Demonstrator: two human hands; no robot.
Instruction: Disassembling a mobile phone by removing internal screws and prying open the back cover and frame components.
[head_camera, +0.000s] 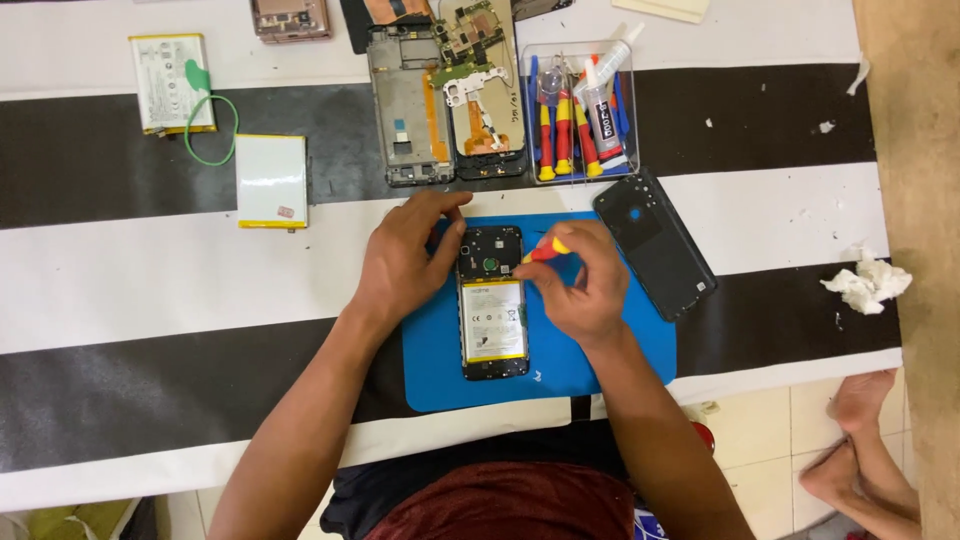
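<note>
An opened phone (492, 300) lies face down on a blue mat (440, 360), its white battery and black upper board exposed. My left hand (405, 255) rests on the phone's upper left edge, thumb and fingers pressing its side. My right hand (575, 280) grips a red and yellow screwdriver (545, 250), with the tip pointing at the phone's upper right corner. The phone's dark back cover (655, 243) lies to the right, partly on the mat.
A clear tray (582, 112) of screwdrivers and a glue tube stands behind. Two stripped phone frames (445, 105) lie beside it. Two loose batteries (272, 181) and a green wire sit at left. Crumpled tissue (868, 282) lies at right; bare feet (860, 440) show below the table.
</note>
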